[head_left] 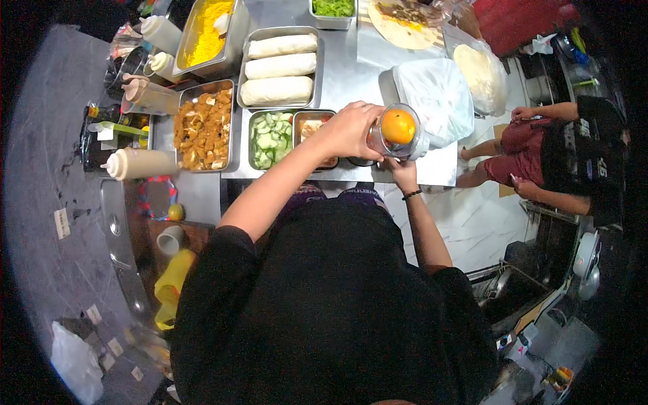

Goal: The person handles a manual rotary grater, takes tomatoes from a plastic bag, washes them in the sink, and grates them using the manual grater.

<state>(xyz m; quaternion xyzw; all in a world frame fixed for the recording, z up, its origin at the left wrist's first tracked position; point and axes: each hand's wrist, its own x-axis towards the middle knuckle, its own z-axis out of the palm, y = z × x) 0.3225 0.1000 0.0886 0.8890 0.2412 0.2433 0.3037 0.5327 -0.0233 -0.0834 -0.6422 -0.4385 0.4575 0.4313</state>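
Note:
My left hand [352, 131] is wrapped around the side of a clear jar [417, 127] over the table's near edge. A round orange thing [398, 126] shows at its top; I cannot tell whether it is a fruit or a lid. My right hand [405, 174] is under the jar, its fingers partly hidden, seemingly supporting it. Below my left forearm sit a tray of sliced cucumber [271, 140] and a smaller tray of reddish-white food [312, 128], partly covered. Three rolled white wraps [280, 67] lie in a metal tray behind.
At left stand a tray of brown meat pieces [202, 128], a tray of yellow shreds [206, 34] and sauce bottles [142, 164]. A white plastic bag [435, 101], bagged flatbreads [478, 77] and a topped flatbread [401, 27] lie right. Another person [567, 148] stands at right.

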